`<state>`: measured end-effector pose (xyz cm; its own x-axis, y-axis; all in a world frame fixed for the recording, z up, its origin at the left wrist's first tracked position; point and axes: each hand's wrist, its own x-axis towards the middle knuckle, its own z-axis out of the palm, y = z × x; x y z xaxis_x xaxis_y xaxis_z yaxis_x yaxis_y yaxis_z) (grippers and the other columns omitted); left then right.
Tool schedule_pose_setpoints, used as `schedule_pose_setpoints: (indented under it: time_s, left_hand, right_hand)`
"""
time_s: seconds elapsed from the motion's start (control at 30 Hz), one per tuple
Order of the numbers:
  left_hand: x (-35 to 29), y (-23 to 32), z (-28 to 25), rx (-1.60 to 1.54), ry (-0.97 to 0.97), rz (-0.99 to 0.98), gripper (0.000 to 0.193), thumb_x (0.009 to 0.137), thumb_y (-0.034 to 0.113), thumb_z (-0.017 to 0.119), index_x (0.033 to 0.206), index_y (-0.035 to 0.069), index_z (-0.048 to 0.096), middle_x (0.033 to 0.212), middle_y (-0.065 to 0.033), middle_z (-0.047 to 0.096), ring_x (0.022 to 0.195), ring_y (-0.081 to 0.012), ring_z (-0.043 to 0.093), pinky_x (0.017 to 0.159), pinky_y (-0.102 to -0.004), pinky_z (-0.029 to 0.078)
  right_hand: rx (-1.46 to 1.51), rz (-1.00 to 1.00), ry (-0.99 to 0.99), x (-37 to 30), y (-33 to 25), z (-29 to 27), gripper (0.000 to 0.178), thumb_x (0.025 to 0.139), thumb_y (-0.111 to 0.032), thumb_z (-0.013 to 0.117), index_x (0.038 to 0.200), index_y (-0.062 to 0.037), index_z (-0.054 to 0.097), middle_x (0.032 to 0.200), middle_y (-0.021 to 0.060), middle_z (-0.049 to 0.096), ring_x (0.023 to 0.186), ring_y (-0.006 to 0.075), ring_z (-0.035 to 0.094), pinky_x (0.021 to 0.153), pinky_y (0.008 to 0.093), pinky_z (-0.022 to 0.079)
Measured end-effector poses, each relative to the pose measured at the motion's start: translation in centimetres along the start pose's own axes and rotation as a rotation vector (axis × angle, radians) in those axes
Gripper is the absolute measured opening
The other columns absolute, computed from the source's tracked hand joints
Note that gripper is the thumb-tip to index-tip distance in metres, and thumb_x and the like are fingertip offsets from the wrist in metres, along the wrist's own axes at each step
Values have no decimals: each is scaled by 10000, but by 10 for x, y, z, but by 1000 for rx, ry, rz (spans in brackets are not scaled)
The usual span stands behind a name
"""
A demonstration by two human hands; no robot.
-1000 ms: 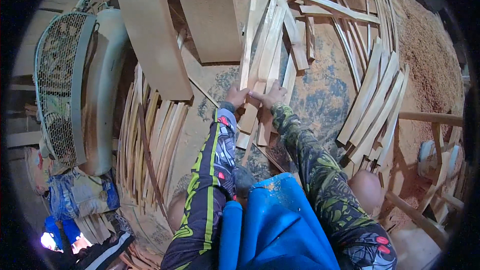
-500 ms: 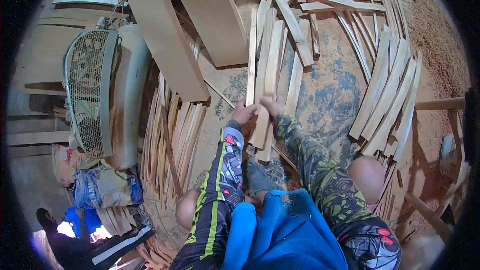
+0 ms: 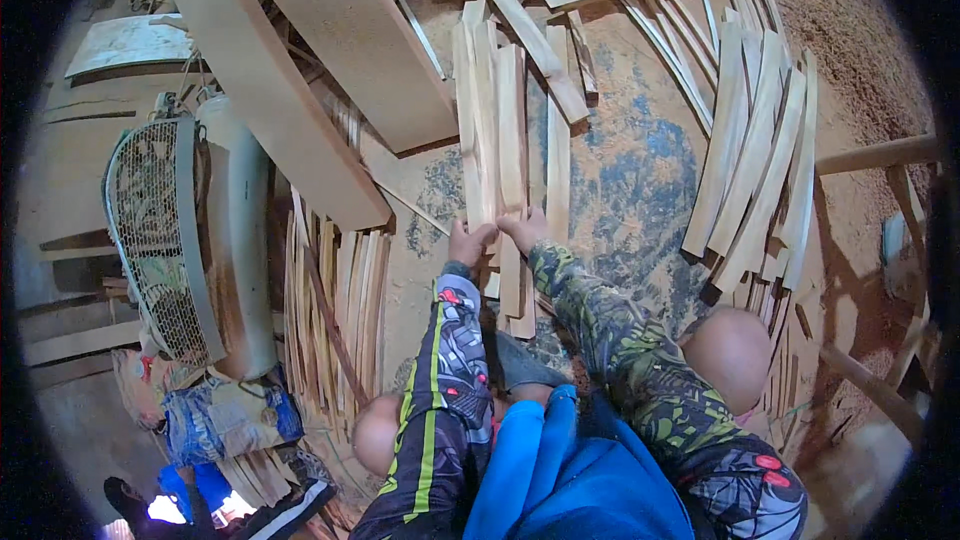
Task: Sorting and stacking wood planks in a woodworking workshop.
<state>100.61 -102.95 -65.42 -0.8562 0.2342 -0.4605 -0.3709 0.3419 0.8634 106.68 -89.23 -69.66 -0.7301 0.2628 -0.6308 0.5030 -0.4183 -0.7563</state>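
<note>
A small stack of pale wooden strips (image 3: 511,140) lies lengthwise on the ground in front of me. My left hand (image 3: 468,243) grips the near end of a wooden strip (image 3: 472,150) on the left side of the stack. Close beside it, my right hand (image 3: 524,229) has its fingers closed at a wooden strip in the middle, its thumb near the left hand's. The near ends of lower strips (image 3: 512,290) stick out below both hands. My fingers partly hide the ends they hold. Another strip (image 3: 558,140) lies just right of the stack.
Curved boards (image 3: 745,150) are piled at the right. Two wide planks (image 3: 340,30) lean in from the upper left, near a tank (image 3: 235,240) with a mesh guard (image 3: 150,230). More strips (image 3: 335,310) lie left; sawdust (image 3: 860,70) is heaped far right. Another person (image 3: 290,500) is at lower left.
The left strip has come in against the others, closing the gap that stood beside it. My hands have drawn closer together. The view has shifted, so the surroundings sit further left.
</note>
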Motion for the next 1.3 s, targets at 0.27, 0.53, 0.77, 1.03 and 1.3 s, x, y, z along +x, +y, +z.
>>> schedule_pose_setpoints:
  time_s: [0.27,0.53,0.77,1.03,1.3]
  left_hand:
    - [27,-39,-42,-210,-58,-98,287,856,149,647,1081,-9,565,964,-73,635,874,-149,621,778,-280,511]
    - [18,-13,-65,-116,-154,-305,273,825,299,674,1026,114,652,968,4,664,866,-159,594,722,-302,424]
    - [9,-8,-49,-15,-234,-345,229,830,263,642,1002,114,670,957,-7,659,894,-157,601,663,-351,465]
    - [0,-18,-50,-178,-122,-478,334,853,344,632,1122,147,652,1069,-2,643,999,-172,579,813,-428,485]
    - [-12,28,-62,-423,-272,-490,445,864,321,674,1211,52,601,1130,-94,674,1014,-237,666,902,-415,554]
  right_hand:
    - [-345,15,331,-38,-35,62,731,691,-326,792,1169,102,442,991,306,631,965,419,644,849,452,516]
    - [-137,14,197,-43,-26,57,767,719,-435,749,1208,75,450,1147,276,600,1066,427,602,927,442,484]
    - [-249,145,233,-57,-28,53,901,715,-461,755,1316,83,362,1295,324,424,1230,467,440,1046,462,393]
    - [-263,248,218,-69,-40,55,857,732,-486,719,1337,22,388,1310,330,452,1237,465,463,1047,482,388]
    - [159,-27,124,-39,-33,49,646,742,-434,719,1124,47,518,1084,245,606,1063,355,601,912,422,469]
